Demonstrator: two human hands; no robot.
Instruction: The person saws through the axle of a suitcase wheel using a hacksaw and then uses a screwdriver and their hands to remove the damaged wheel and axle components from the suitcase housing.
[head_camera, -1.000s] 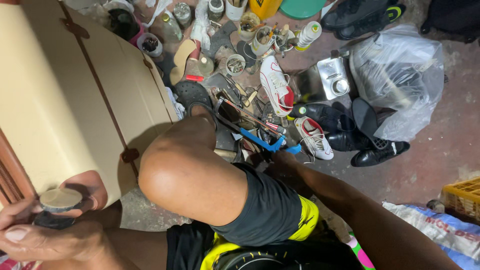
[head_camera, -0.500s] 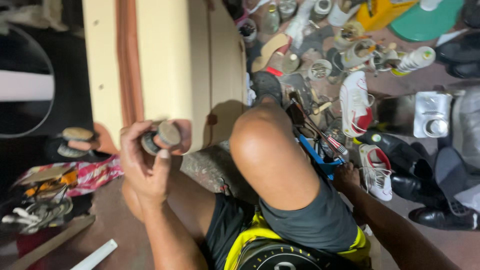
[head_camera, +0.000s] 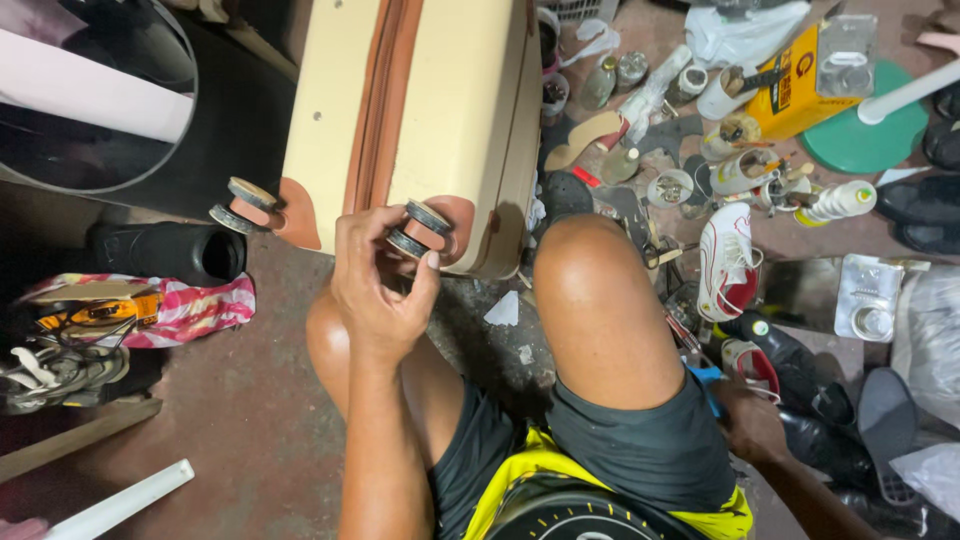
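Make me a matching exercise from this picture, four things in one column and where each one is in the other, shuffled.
1. cream hard-shell suitcase
2. white and red sneaker
3. black rubber boot
4. round green base

a. far right, under a white pole
b. left, lying on its side
c. top centre, between the knees
d. right of the right knee

Pairs: 1-c, 2-d, 3-b, 4-a

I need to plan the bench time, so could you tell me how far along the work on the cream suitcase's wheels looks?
Done: both wheel sets sit in their brown corner housings on the cream suitcase, including the far wheel. In hand: the left hand grips the near wheel, while the right hand reaches into the clutter beside the knee, a blue tool handle just showing. Left: whether the near wheel is secure cannot be told.
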